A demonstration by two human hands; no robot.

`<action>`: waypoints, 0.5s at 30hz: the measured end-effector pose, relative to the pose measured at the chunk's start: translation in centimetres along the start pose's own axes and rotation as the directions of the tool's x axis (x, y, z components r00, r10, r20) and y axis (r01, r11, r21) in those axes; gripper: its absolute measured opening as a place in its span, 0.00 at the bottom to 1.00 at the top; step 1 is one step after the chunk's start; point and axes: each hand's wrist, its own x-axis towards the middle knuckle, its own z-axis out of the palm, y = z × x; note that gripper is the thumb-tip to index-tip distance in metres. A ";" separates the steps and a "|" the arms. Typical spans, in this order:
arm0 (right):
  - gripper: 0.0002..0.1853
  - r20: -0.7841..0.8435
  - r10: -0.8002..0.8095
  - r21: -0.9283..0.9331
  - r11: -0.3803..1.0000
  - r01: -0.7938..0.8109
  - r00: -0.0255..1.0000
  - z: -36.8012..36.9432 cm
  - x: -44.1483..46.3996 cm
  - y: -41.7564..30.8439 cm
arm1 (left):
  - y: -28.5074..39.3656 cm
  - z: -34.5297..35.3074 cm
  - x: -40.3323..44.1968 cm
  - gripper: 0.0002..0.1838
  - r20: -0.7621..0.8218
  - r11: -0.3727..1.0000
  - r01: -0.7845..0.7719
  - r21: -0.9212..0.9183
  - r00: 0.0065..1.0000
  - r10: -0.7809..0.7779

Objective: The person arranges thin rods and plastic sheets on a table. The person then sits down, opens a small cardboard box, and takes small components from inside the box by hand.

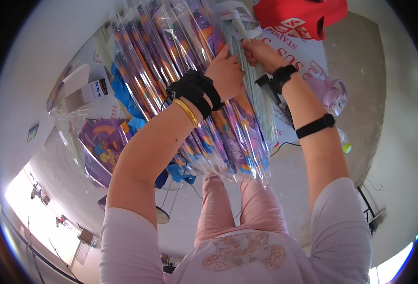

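Note:
Long clear-plastic packages of purple, orange and blue printed film lie side by side in front of me. My left hand rests on their right side, its index finger stretched out and the other fingers bent. Beside the packages runs a bundle of thin pale sticks. Over the bundle, my right hand has its fingers curled in a pinch around a few pale sticks; their exact number is hidden. White looped strips lie just beyond the hands.
A red bag lies at the far right on a white sheet with red lettering. Near my right forearm are a pink pouch and a bottle with a yellow-green cap. More purple printed film and an opened box are at left.

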 end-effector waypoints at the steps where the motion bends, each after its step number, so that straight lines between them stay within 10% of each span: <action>1: 0.12 -0.029 0.014 -0.031 0.999 -0.014 1.000 0.0 -1.2 0.4 | 0.0 0.1 0.1 0.14 -0.008 1.000 -0.003 -0.013 1.000 0.003; 15: 0.12 -0.092 0.137 0.243 0.964 -0.111 0.986 1.8 -23.9 9.2 | 1.1 0.4 2.5 0.18 -0.064 0.999 0.033 0.039 0.997 -0.031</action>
